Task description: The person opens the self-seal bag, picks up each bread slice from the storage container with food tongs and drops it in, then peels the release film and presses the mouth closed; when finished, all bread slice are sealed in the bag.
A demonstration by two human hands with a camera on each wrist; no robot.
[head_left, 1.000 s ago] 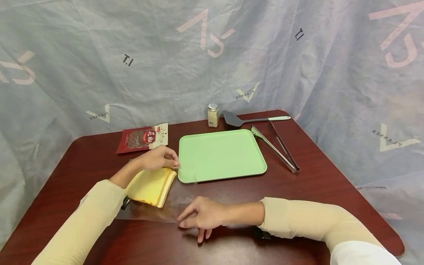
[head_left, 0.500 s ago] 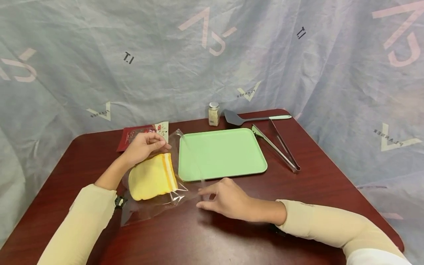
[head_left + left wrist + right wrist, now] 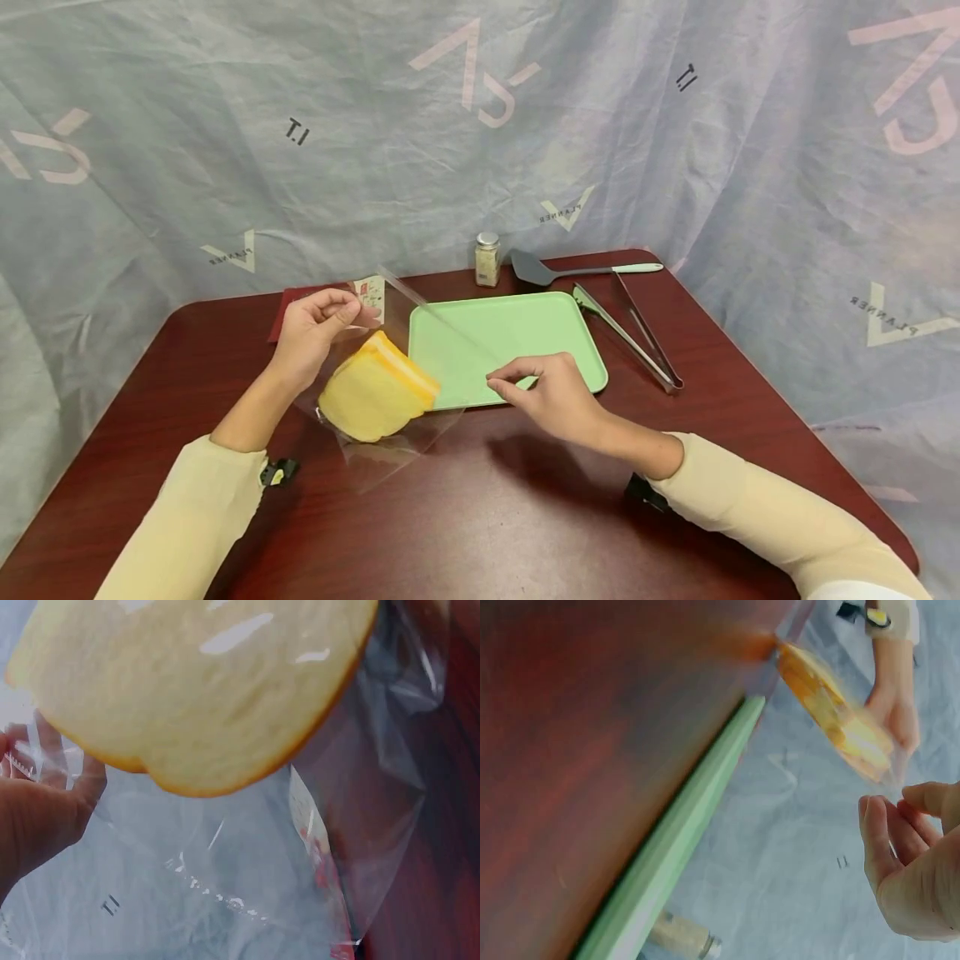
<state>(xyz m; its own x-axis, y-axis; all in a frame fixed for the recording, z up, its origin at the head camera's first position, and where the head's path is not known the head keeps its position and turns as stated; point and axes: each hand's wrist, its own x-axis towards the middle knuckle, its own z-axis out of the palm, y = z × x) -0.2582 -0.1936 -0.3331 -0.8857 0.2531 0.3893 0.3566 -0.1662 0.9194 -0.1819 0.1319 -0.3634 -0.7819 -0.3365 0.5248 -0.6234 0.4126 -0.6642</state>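
Note:
Yellow bread slices [image 3: 375,396] with an orange crust and a white layer along one side lie inside a clear plastic bag [image 3: 397,460]. My left hand [image 3: 309,333] pinches the bag's upper left edge between thumb and fingers. At the bag's right end, my right hand [image 3: 561,398] pinches the film with thumb and index finger. The bag is lifted off the table and tilted, partly in front of the green tray [image 3: 517,329]. In the left wrist view, the bread [image 3: 195,697] shows large through the film.
Behind my left hand lies a red and white spice packet [image 3: 370,292], partly covered. A glass seasoning jar [image 3: 487,262] stands behind the tray, beside a grey spatula [image 3: 534,268]. Metal tongs [image 3: 626,337] lie right of the tray. A grey curtain [image 3: 420,167] hangs behind the table.
The bag with the bread has risen from the table and tilted. My left hand has moved up and left, and my right hand has moved up and right.

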